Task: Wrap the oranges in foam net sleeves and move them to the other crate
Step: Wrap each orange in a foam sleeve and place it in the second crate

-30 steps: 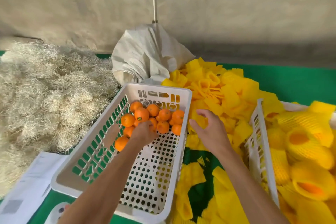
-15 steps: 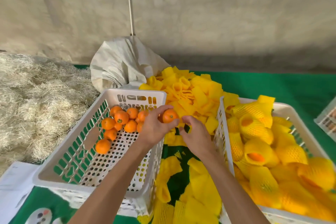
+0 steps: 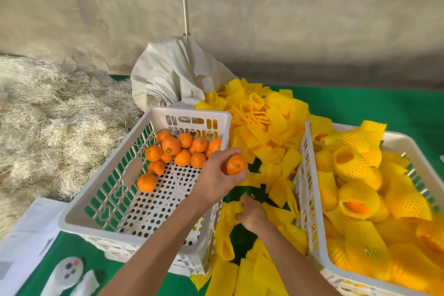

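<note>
Step in hand, as I read it: one fruit picked, sleeve being fetched. My left hand [image 3: 217, 176] holds a small round bare orange [image 3: 236, 164] above the near right rim of the white perforated plastic crate [image 3: 101, 204], fingers and thumb curled around the fruit, stem end facing the camera. My right hand [image 3: 252, 214] is lower, down among the loose yellow foam net sleeves [image 3: 271, 132] heaped on the green table cover [image 3: 360, 106] between the two crates; its fingers are bent onto one flattened yellow sleeve [image 3: 229, 210], but I cannot tell whether they have pinched it or only touch it. About a dozen unwrapped oranges [image 3: 182, 149] lie at the far end of the left crate. The second white crate on the right [image 3: 310, 199] is nearly full of sleeved fruit. Judgement: next move calls for lifting a single sleeve clear of the heap, opening its mouth, and pushing the held orange in before carrying it right. Risk: two sleeves coming up together.
</note>
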`<action>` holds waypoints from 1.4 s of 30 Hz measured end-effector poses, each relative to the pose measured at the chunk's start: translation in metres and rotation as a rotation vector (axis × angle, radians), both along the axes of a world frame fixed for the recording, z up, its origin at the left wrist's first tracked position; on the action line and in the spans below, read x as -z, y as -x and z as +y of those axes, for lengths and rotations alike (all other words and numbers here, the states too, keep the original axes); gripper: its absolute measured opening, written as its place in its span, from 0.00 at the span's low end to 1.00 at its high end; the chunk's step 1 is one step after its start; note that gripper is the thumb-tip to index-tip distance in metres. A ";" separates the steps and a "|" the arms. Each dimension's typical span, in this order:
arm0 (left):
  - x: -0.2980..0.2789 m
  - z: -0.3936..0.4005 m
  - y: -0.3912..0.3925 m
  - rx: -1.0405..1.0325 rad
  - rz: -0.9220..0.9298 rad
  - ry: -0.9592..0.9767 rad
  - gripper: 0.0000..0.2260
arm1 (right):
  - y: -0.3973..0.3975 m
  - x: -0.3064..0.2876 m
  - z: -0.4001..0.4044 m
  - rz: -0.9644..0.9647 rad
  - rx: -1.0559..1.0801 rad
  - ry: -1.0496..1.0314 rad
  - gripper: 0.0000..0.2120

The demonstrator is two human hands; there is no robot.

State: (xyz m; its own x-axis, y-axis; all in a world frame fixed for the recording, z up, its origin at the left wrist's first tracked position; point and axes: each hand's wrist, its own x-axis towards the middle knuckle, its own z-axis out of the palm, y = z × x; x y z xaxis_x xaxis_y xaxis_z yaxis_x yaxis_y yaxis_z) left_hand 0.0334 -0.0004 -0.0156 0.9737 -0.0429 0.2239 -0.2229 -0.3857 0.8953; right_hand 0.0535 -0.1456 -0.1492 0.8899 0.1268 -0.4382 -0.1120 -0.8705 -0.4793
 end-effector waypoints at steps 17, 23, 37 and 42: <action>-0.018 -0.006 -0.009 -0.025 -0.017 -0.010 0.24 | -0.029 -0.132 -0.045 -0.393 0.147 -0.317 0.14; -0.020 -0.031 -0.024 -0.071 0.024 0.086 0.24 | -0.014 -0.179 -0.071 -0.624 0.216 -0.471 0.14; -0.015 -0.053 -0.017 0.007 0.439 0.771 0.20 | 0.006 -0.157 -0.052 -0.775 0.436 -0.655 0.23; -0.011 -0.037 -0.011 0.163 0.513 0.997 0.29 | 0.011 -0.161 -0.048 -0.707 0.559 -0.786 0.26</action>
